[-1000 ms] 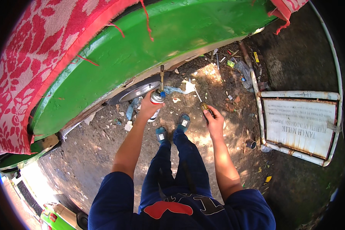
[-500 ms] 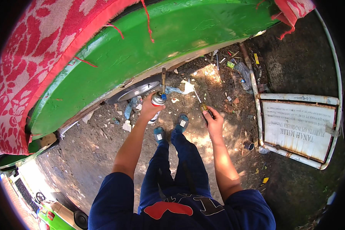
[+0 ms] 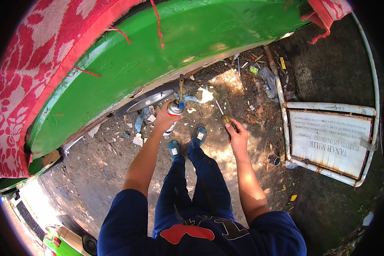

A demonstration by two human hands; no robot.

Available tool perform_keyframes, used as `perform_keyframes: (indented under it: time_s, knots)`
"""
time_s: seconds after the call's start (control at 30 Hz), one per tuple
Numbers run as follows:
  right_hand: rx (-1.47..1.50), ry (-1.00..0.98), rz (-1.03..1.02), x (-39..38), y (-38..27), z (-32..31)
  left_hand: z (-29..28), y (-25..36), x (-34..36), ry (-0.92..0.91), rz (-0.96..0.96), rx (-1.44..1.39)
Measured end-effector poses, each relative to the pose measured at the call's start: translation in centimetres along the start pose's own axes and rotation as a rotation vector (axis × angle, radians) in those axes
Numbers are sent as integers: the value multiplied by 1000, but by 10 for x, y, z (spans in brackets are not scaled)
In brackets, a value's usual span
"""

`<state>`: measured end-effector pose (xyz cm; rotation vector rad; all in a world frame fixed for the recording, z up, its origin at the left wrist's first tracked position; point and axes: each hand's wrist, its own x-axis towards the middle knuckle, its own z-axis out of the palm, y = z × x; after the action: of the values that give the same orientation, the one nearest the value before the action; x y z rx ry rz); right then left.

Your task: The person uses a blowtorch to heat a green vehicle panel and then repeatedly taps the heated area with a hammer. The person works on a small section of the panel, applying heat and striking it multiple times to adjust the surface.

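Note:
My left hand (image 3: 163, 120) is wrapped round a gas blowtorch (image 3: 175, 108), a can with a red band, a blue collar and a brass nozzle pointing away from me. No flame can be made out at the nozzle. Level with it on the right, my right hand (image 3: 238, 135) grips a screwdriver (image 3: 226, 120) by its amber handle, the bare shaft slanting up and left. The two tools are apart. Beyond them curves a glossy green vehicle panel (image 3: 166, 55), which neither tool visibly touches. Part of a wheel (image 3: 151, 101) shows beneath it, left of the torch.
A red and white patterned cloth (image 3: 59, 55) with loose threads drapes over the panel at left. On the right lies a white metal sign (image 3: 328, 141) in a rusty pipe frame. Plastic litter (image 3: 268, 81) and paper scraps (image 3: 205, 94) dot the dirt. Another green vehicle (image 3: 55, 241) is at lower left.
The view has shifted slightly. The torch has tipped a little, so more of the can's side shows. Both hands keep their grips.

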<state>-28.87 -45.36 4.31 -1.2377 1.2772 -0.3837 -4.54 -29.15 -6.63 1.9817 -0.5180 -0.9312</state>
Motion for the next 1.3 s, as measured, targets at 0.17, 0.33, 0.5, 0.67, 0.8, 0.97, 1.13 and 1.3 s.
perform_keyframes:
  time_s: [0.17, 0.33, 0.5, 0.67, 0.8, 0.97, 1.13, 1.3]
  knots:
    - [9, -8, 18, 2, 4, 2, -3, -1, -1, 17, 11, 31]
    - [4, -12, 24, 2, 4, 4, -7, 0, -4, 7, 16, 11]
    - [26, -11, 14, 1, 6, 8, -10, -11, -9, 41, 20, -6]
    - [21, -30, -5, -4, 5, 14, -15, -18, -11, 41, 37, -50]
    - [2, -40, -3, -8, 4, 20, -20, -29, -14, 73, 37, 5]
    - [-14, -43, 5, -12, 4, 23, -29, -29, -25, 74, -19, -72]
    - [-34, -64, -15, -17, 4, 28, -39, -29, -36, 86, -13, -67]
    - [-51, -56, -7, -21, 7, 32, -40, -26, -38, 91, 26, -53]
